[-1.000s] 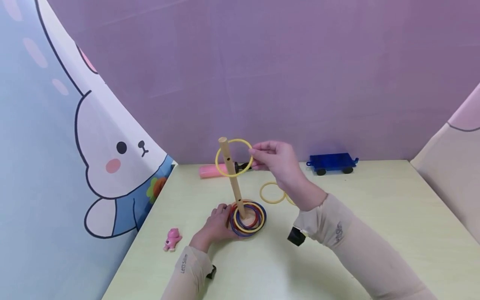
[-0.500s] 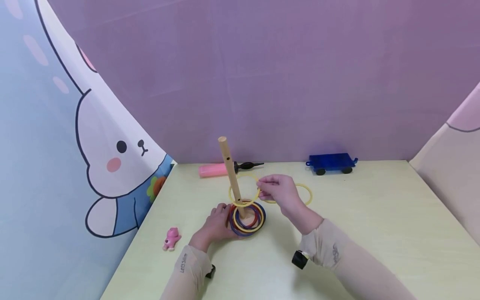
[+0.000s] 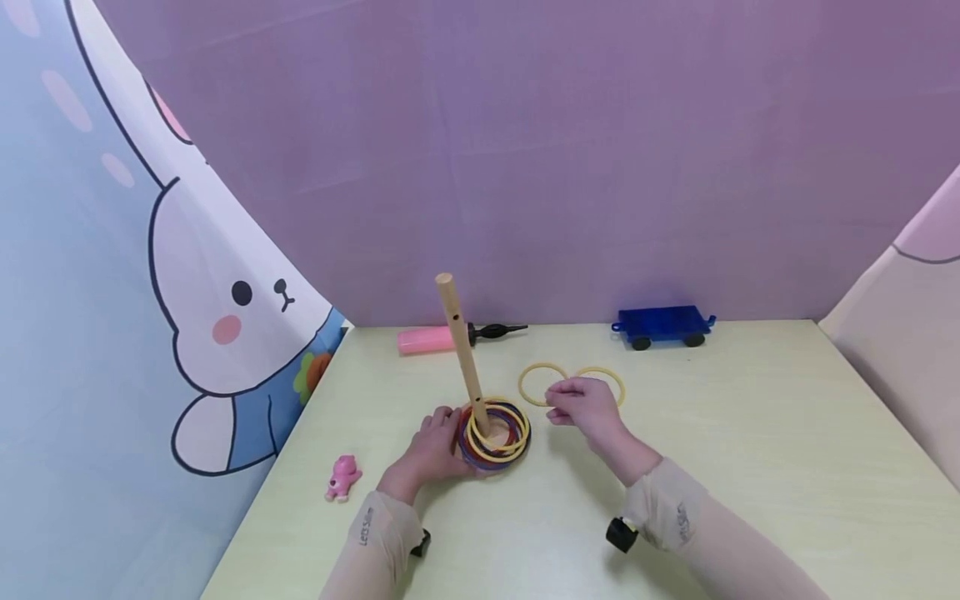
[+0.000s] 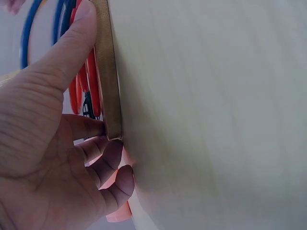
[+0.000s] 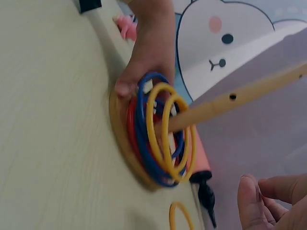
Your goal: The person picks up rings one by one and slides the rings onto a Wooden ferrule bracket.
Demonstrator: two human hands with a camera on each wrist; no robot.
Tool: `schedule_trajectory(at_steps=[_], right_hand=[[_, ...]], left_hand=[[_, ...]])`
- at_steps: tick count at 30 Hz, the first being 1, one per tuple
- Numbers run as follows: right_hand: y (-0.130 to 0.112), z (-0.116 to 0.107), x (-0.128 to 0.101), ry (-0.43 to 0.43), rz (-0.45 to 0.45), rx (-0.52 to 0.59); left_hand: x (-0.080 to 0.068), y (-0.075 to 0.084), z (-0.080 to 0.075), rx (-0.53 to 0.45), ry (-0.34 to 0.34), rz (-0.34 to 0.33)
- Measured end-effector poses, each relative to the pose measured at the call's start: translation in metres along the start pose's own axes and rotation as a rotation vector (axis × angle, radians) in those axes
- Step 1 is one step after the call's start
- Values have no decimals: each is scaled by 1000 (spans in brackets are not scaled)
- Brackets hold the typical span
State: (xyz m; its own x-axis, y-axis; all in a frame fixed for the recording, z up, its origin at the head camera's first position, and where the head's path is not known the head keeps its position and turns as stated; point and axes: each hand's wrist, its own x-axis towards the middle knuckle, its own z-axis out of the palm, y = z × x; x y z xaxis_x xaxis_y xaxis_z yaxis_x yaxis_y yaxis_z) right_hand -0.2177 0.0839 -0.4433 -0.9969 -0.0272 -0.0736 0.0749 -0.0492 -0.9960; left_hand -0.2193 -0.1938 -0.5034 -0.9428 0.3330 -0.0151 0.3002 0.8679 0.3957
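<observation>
Head view, left hand: the left hand (image 3: 433, 446) rests on the table (image 3: 750, 467) with its fingers against the round wooden base (image 3: 462, 450) of the ring toy.
Head view, right hand: the right hand (image 3: 581, 408) hovers low over two loose yellow rings (image 3: 542, 384), fingertips drawn together; I cannot tell if it pinches one.
Head view, risk: the tall wooden peg (image 3: 461, 354) leans a little. I think a bump from the right arm could tip it.
Head view, around: a pink toy bear (image 3: 342, 478), a pink pump (image 3: 427, 339) and a blue toy wagon (image 3: 663, 325) lie well apart from the hands. Nothing stands between hand and rings.
Left wrist view: the thumb (image 4: 67, 52) and curled fingers hold the base edge (image 4: 108, 76).
Right wrist view: blue, red and yellow rings (image 5: 160, 129) sit stacked round the peg (image 5: 240, 100). The fingers (image 5: 268, 206) are curled and hold nothing that shows.
</observation>
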Motion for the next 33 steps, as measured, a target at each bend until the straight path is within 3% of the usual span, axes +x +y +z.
schedule_trajectory(at_steps=[15,24,33], right_hand=[[49,-85,35,233,62,-275],[58,-102,40,320,128,-491],[58,-104,44,287,152,-687]], left_hand=[[0,0,0,-6,-14,-8],[2,-2,2,-6,-24,-17],[1,-1,1,-1,-1,7]])
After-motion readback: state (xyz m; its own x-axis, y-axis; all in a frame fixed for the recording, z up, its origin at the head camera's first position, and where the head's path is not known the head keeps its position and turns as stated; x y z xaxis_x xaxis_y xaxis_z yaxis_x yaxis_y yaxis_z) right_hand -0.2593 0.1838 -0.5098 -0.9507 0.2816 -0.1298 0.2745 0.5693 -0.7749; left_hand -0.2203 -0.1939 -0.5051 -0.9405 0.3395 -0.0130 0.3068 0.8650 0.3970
